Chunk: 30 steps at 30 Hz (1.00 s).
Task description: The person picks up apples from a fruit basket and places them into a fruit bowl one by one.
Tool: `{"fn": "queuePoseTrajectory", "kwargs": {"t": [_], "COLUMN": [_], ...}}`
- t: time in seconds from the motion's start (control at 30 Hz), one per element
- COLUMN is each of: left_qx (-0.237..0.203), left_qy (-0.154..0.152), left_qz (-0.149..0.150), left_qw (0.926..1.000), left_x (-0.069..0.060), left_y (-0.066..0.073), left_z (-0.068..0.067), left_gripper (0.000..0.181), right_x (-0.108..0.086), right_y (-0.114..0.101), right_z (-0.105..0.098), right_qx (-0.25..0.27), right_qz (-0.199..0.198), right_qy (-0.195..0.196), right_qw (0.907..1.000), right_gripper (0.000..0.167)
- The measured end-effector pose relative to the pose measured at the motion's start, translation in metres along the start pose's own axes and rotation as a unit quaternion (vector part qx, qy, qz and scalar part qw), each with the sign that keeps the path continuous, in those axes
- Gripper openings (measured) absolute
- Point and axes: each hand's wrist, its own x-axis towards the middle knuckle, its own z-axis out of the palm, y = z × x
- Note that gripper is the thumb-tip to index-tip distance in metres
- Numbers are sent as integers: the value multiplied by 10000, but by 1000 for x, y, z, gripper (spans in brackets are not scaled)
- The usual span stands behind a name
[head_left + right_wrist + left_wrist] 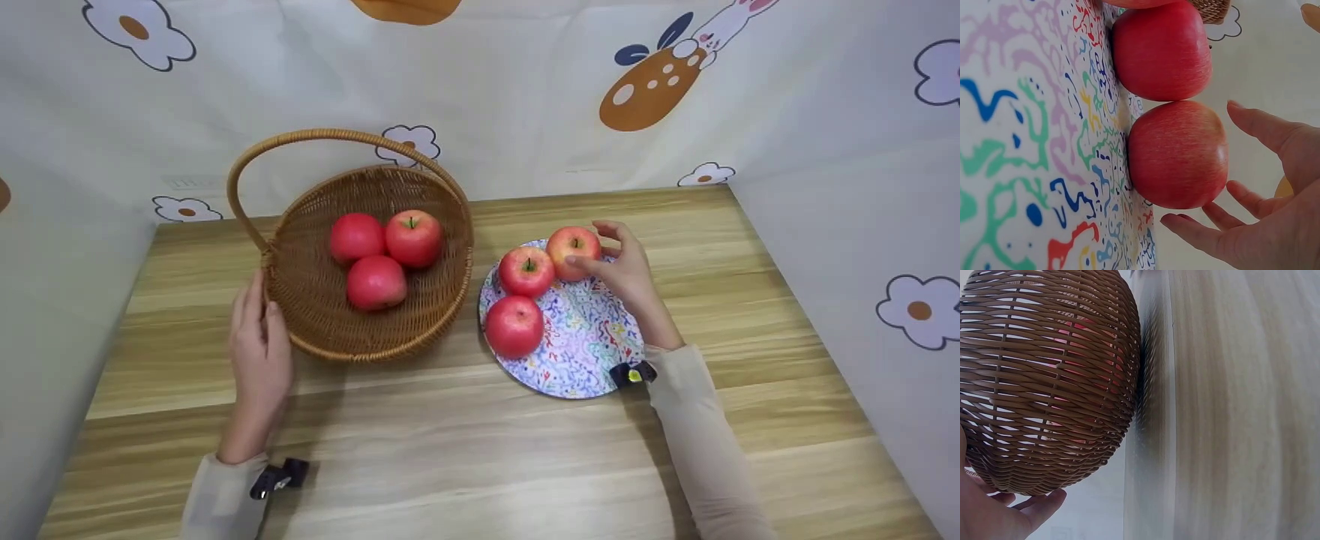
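Note:
My left hand (259, 356) rests against the left side of a brown wicker basket (311, 300), its fingers fairly straight along the weave. Inside the basket lie three red apples (376, 283). On the right, a round plate (585, 349) with a colourful squiggle pattern carries three more apples. My right hand (626, 274) spreads around the farthest of them, a yellowish-red apple (574, 247). In the right wrist view its thumb (1261, 124) stands apart from that apple, while the other fingers are close beside it; contact is unclear. Two redder apples (526, 271) sit at the plate's left edge.
The basket's tall arched handle (326, 135) rises toward the back wall. A wood-grain table (450, 450) lies beneath everything. Pale cloth walls (525, 97) with flower and rabbit prints enclose the back and sides. Small dark devices (279, 478) are worn on both wrists.

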Motion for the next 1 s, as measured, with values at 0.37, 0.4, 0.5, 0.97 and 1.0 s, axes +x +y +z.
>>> {"fn": "queuePoseTrajectory", "kwargs": {"t": [0.37,0.4,0.5,0.97,1.0], "left_qx": [45,44,48,30,17], "left_qy": [26,24,25,73,83], "left_qz": [10,9,24,139,141], "left_qw": [10000,10000,10000,9999,9999], "left_x": [0,0,0,0,0], "left_y": [0,0,0,0,0], "left_z": [0,0,0,0,0], "left_gripper": [50,50,50,50,50], "right_x": [-5,-5,-6,-15,-15], "right_y": [-11,-12,-15,-28,-29], "right_z": [-3,-3,-4,-1,-1], "right_qx": [-112,-140,-190,69,93], "right_qz": [-93,-92,-87,-439,-473], "right_qy": [120,138,178,387,394], "right_qw": [9998,9998,9996,9983,9981], "right_gripper": [74,74,74,69,69]}}
